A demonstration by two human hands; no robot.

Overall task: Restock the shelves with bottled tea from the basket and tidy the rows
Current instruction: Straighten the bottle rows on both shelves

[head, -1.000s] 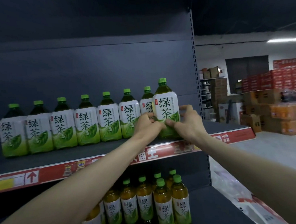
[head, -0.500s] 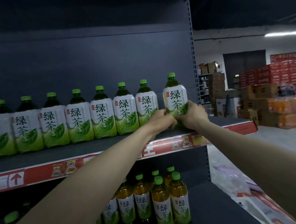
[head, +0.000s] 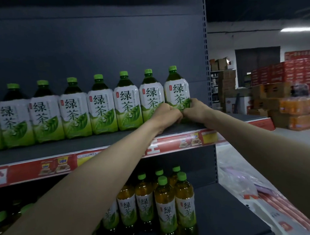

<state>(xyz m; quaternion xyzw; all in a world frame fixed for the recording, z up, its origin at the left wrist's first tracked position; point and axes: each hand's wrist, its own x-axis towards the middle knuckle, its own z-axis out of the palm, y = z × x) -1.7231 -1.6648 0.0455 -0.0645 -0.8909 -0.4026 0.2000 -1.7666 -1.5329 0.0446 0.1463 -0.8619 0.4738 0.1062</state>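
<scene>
Seating the end bottle (head: 177,96) into line is the step in hand, as far as the scene lets one judge. It is a large green tea bottle with a green cap, standing upright at the right end of the row (head: 74,111) on the upper shelf (head: 97,140), just beside its neighbour and close to the slotted upright (head: 207,59). The left hand (head: 166,115) and right hand (head: 195,110) meet at its lower front, fingers curled closed around the base of the bottle, knuckles touching each other. To do this well, press low and evenly with both hands so the tall bottle slides instead of tipping, and stop when its label sits flush with the others and faces forward. Letting go gently, one hand at a time, should keep it from rocking into the next bottle. Smaller amber tea bottles (head: 165,205) stand in a cluster on the lower shelf (head: 229,212); the basket is not in view.
</scene>
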